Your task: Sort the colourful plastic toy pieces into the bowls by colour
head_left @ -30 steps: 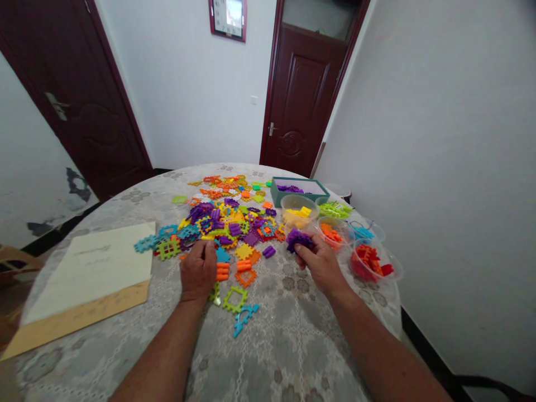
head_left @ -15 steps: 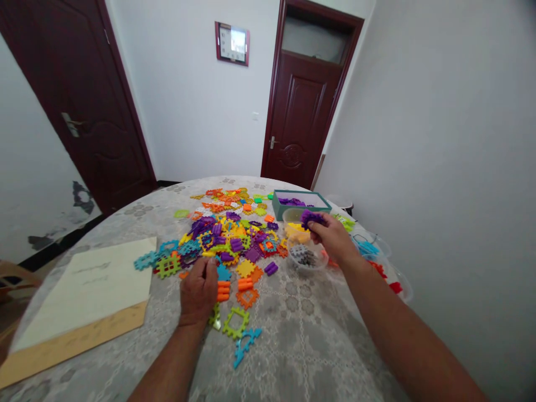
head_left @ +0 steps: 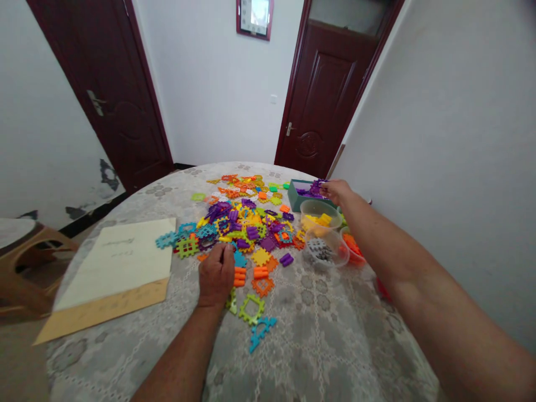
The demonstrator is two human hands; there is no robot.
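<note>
My right hand (head_left: 336, 191) is closed on a purple toothed building piece (head_left: 317, 186), above the green box (head_left: 294, 202) that has other purple pieces in it. My left hand (head_left: 216, 273) is curled with its knuckles up at the near side of a mixed heap of plastic building pieces (head_left: 251, 223). Its fingertips are pressed together, and whether they pinch anything is hidden. Close to it lie orange ribbed pieces (head_left: 239, 277), a yellow square piece (head_left: 261, 257) and a green frame piece (head_left: 252, 309).
Clear tubs hold yellow pieces (head_left: 320, 221), grey pieces (head_left: 320, 250) and orange-red pieces (head_left: 354, 245), right of the heap. Paper sheets (head_left: 121, 262) lie on the left of the table. Nearest me is a blue triangular piece (head_left: 262, 333). A stool (head_left: 37, 262) stands beyond the left edge.
My right hand has carried the purple piece from above the yellow tub, away from me, to the green box. The left hand stays by the heap; the view has shifted.
</note>
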